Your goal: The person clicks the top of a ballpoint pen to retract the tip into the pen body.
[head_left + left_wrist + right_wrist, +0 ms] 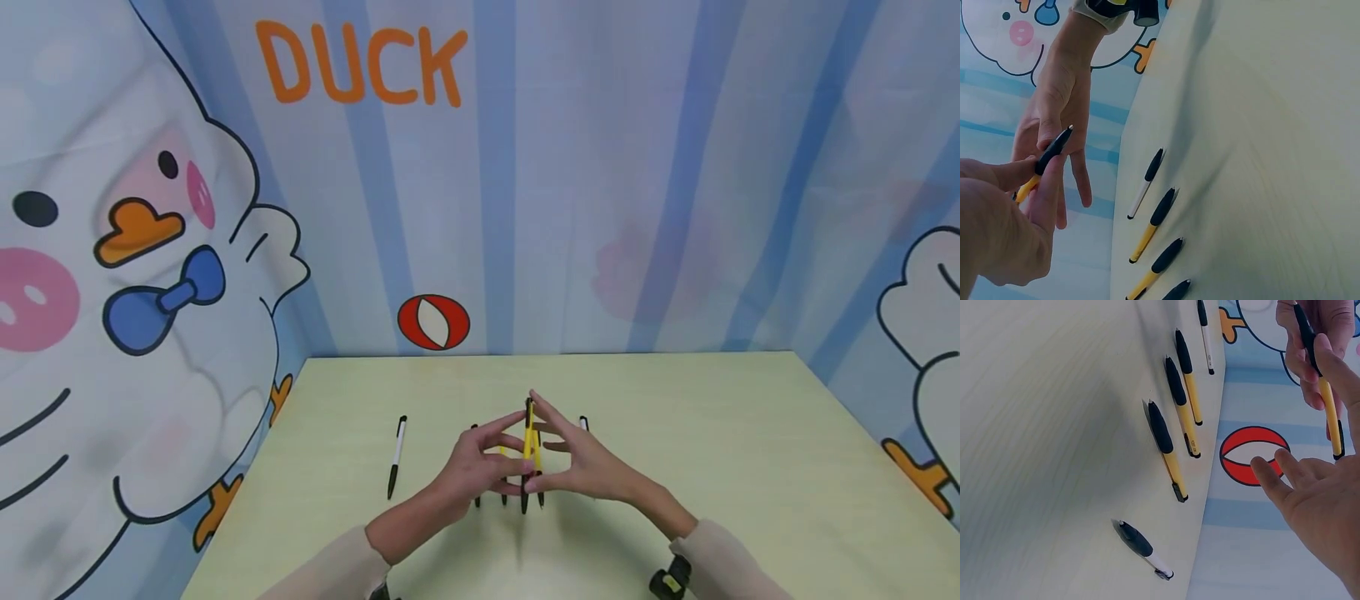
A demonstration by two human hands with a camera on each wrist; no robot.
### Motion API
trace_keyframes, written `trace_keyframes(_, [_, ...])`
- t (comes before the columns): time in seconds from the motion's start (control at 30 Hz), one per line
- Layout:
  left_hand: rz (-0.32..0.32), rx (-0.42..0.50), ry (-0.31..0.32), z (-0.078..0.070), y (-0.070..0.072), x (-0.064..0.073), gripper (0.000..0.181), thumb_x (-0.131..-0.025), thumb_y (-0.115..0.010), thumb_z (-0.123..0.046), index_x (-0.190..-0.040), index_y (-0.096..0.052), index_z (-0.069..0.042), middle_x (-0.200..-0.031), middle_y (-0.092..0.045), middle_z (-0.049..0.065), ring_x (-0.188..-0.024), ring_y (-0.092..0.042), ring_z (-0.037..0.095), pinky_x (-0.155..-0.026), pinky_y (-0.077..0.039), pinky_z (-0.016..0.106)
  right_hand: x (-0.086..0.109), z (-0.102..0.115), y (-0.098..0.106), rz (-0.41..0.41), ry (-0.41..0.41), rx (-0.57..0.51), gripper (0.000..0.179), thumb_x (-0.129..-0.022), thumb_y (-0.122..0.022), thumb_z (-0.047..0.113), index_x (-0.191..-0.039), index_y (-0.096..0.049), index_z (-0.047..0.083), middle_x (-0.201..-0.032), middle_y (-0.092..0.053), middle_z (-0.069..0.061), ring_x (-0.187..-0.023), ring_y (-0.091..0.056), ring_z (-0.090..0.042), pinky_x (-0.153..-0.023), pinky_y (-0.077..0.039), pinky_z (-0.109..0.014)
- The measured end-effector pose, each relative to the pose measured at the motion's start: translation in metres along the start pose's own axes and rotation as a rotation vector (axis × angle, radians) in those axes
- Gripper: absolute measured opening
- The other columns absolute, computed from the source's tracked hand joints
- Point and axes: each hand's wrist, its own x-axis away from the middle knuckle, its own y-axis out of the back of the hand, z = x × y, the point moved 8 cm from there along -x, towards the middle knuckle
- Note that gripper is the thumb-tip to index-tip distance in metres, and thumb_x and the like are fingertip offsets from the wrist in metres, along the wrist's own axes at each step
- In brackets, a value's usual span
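Observation:
A yellow pen with a black grip (pixel 527 437) stands upright in the air between both hands, its tip down. My left hand (pixel 468 467) pinches it; in the left wrist view thumb and finger close on the black grip of this pen (pixel 1052 152). From the other side my right hand (pixel 600 471) also holds it, thumb low and index finger at the top end. The right wrist view shows the right thumb against the pen (pixel 1327 403), other fingers spread out. Behind the hands, yellow pens (pixel 1169 447) lie in a row on the table, partly hidden in the head view.
A white pen with a black grip (pixel 397 454) lies on the pale table (pixel 750 433) left of the hands. Another white pen (pixel 1144 547) lies at the row's right end. A printed duck curtain (pixel 570 167) hangs behind the table.

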Motion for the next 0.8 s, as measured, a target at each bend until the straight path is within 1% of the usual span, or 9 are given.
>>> trace_keyframes(0.13, [-0.022,0.009,0.003,0.001,0.004,-0.002,0.068,-0.088,-0.079,-0.004,-0.148,-0.056,-0.024,-0.111,-0.068,0.010,-0.078,-0.074,0.016,-0.071,-0.066,0.038,-0.003,-0.001,0.000,-0.033,-0.001,0.008,0.101,-0.084,-0.085,0.019,-0.162,-0.021,0.007,-0.161,-0.034,-0.027,-0.140,-0.047,-0.049,-0.106,-0.051,-0.060])
trace_keyframes(0.23, [-0.024,0.023,-0.005,-0.002,0.007,-0.003,0.067,-0.087,-0.079,-0.004,-0.148,-0.057,-0.023,-0.109,-0.068,0.009,-0.076,-0.074,0.015,-0.070,-0.066,0.037,-0.005,0.001,0.003,-0.063,0.004,0.007,0.099,-0.083,-0.086,0.018,-0.160,-0.025,0.009,-0.159,-0.038,-0.027,-0.139,-0.049,-0.049,-0.105,-0.052,-0.062])
trace_keyframes(0.3, [-0.025,0.030,-0.014,-0.005,0.008,-0.004,0.067,-0.088,-0.079,-0.005,-0.148,-0.056,-0.023,-0.109,-0.068,0.008,-0.077,-0.074,0.015,-0.070,-0.066,0.037,-0.006,0.002,0.004,-0.071,0.009,0.016,0.100,-0.083,-0.086,0.019,-0.161,-0.024,0.010,-0.160,-0.036,-0.027,-0.138,-0.050,-0.049,-0.105,-0.052,-0.061])
trace_keyframes(0.43, [-0.016,0.024,-0.034,-0.011,0.007,-0.002,0.066,-0.089,-0.078,-0.006,-0.149,-0.055,-0.023,-0.111,-0.068,0.009,-0.079,-0.074,0.013,-0.071,-0.066,0.038,-0.007,0.005,0.006,-0.052,0.020,0.025,0.106,-0.086,-0.084,0.019,-0.165,-0.013,0.015,-0.164,-0.027,-0.028,-0.139,-0.050,-0.049,-0.106,-0.051,-0.061])
trace_keyframes(0.53, [-0.009,0.022,-0.037,-0.013,0.007,-0.002,0.066,-0.090,-0.077,-0.007,-0.149,-0.055,-0.023,-0.112,-0.066,0.009,-0.081,-0.073,0.012,-0.073,-0.066,0.037,-0.008,0.007,0.008,-0.036,0.027,0.031,0.110,-0.086,-0.084,0.018,-0.166,-0.007,0.017,-0.166,-0.023,-0.028,-0.140,-0.048,-0.049,-0.107,-0.050,-0.062])
trace_keyframes(0.67, [-0.021,0.014,-0.033,-0.010,0.009,-0.001,0.066,-0.090,-0.077,-0.007,-0.150,-0.054,-0.023,-0.113,-0.065,0.009,-0.081,-0.072,0.011,-0.072,-0.066,0.037,-0.008,0.009,0.009,-0.028,0.033,0.058,0.111,-0.086,-0.084,0.021,-0.166,-0.007,0.016,-0.167,-0.022,-0.026,-0.141,-0.047,-0.048,-0.108,-0.049,-0.062])
trace_keyframes(0.8, [-0.045,-0.006,-0.019,-0.005,0.017,-0.001,0.067,-0.090,-0.078,-0.008,-0.150,-0.053,-0.023,-0.114,-0.065,0.009,-0.081,-0.072,0.011,-0.072,-0.066,0.037,-0.004,0.009,0.015,-0.061,0.025,0.095,0.101,-0.090,-0.080,0.023,-0.166,-0.013,0.016,-0.167,-0.026,-0.021,-0.140,-0.049,-0.044,-0.107,-0.051,-0.059])
